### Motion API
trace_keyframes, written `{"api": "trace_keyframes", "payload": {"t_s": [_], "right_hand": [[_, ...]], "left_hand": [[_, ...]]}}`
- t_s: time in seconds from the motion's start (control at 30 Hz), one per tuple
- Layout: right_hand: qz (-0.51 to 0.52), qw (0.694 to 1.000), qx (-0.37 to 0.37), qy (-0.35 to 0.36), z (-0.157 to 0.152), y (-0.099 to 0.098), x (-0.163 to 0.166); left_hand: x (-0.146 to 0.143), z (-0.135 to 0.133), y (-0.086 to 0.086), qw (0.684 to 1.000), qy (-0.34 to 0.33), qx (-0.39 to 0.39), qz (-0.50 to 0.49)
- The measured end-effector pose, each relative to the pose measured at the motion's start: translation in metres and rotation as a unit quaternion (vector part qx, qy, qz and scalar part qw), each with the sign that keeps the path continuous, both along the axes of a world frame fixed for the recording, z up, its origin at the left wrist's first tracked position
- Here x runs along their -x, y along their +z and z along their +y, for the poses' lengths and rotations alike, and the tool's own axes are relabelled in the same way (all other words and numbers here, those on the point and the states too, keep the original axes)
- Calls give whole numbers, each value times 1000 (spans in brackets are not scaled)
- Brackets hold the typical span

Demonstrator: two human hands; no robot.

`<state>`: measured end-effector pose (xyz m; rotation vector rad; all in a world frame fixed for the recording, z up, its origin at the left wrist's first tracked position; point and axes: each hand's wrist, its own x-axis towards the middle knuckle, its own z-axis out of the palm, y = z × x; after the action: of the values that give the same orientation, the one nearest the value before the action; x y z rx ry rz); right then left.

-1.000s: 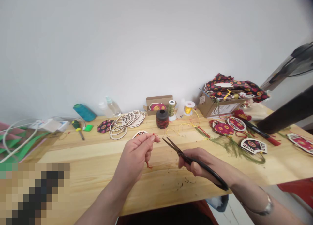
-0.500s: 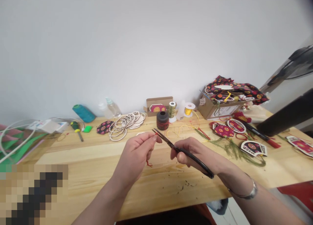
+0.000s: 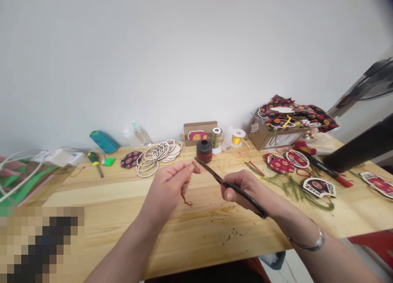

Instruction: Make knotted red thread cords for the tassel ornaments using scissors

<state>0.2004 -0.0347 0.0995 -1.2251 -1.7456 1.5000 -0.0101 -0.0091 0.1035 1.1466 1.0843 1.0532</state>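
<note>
No writing is showing clearly enough to read anywhere. The cardboard box (image 3: 276,139) at the back right of the bench (image 3: 123,209) is carrying a pale label with dark print on its front, and a small tag on its left corner, but both are staying too small and blurred to make out. The spools (image 3: 216,137) and the bottles (image 3: 138,134) are showing no legible marks. The patterned pieces (image 3: 281,163) are bearing only flower motifs, no letters or numbers.
</note>
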Motion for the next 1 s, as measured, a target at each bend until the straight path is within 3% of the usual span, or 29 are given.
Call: {"api": "trace_keyframes", "payload": {"t_s": [0.13,0.27,0.37,0.47,0.67,0.77,0.87,0.93,1.0], "right_hand": [[-155,984,-54,63,-5,1,-13],[-379,902,-153,140,-15,-4,-15],[-495,835,-172,167,-20,-15,-16],[-562,792,-169,170,-19,-24,-25],[-590,772,-120,206,-11,-19,-40],[-632,744,-135,173,-5,-12,-29],[-608,739,-228,181,0,-9,-6],[-518,754,-321,244,3,-12,12],[-439,750,-411,277,3,-19,29]], "left_hand": [[8,11,8,995,78,-12,-66],[10,18,18,992,77,-7,-96],[6,18,21,992,73,-7,-105],[0,18,23,991,70,0,-110],[-8,18,35,987,29,46,-153],[-11,20,44,980,3,72,-184],[-12,22,51,975,6,81,-208],[-12,23,52,971,9,84,-225],[-11,24,52,966,13,88,-242]]}}
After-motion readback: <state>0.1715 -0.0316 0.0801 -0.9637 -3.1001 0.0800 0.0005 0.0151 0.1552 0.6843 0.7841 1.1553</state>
